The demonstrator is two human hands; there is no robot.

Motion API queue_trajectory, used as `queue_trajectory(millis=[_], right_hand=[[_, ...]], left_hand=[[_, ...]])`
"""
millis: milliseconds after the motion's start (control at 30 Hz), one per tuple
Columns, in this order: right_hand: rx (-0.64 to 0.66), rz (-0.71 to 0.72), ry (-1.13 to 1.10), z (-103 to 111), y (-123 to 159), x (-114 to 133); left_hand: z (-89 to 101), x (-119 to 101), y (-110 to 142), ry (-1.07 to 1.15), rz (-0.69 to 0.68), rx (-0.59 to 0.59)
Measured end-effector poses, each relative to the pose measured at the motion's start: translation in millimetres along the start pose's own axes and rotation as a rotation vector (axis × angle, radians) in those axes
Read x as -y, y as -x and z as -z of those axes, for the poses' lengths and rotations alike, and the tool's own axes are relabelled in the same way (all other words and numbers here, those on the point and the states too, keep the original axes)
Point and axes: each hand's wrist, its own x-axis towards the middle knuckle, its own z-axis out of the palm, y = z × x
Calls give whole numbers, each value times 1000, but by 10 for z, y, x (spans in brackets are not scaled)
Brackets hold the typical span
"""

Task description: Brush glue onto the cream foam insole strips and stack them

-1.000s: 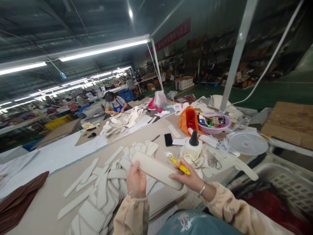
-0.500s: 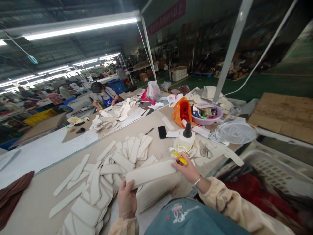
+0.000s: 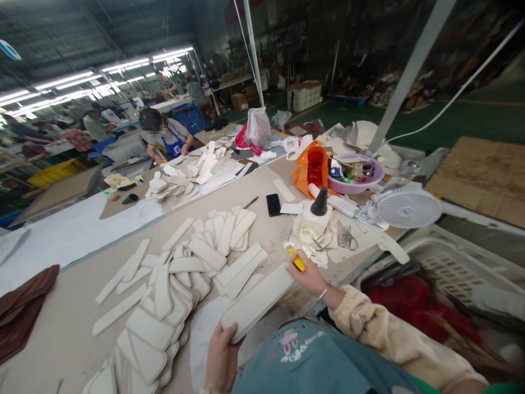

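Beige surface (image 3: 270, 232) ends close by my teal apron (image 3: 328, 361). My left hand (image 3: 221, 353) pinches the near end of a pale strip (image 3: 258, 301), my right hand (image 3: 309, 274) its far end, gripping a yellow brush (image 3: 299, 263) too; best to hold ends only, white-coated tip turned outward. Piled strips (image 3: 164, 298) crowd my left; beyond, the bottle (image 3: 315, 219) limits rightward room.

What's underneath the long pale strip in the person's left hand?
Beside the pale strip, held by the left hand, a white sheet shows on the table. The strip covers what lies directly beneath, so whether the sheet continues there cannot be seen.
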Motion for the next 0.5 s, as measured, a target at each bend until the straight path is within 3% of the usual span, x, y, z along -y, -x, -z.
queue_trajectory(millis=[500], right_hand=[[-12,78,249,-170,-37,-244]], left_hand=[[160,177,-165,-38,138,48]])
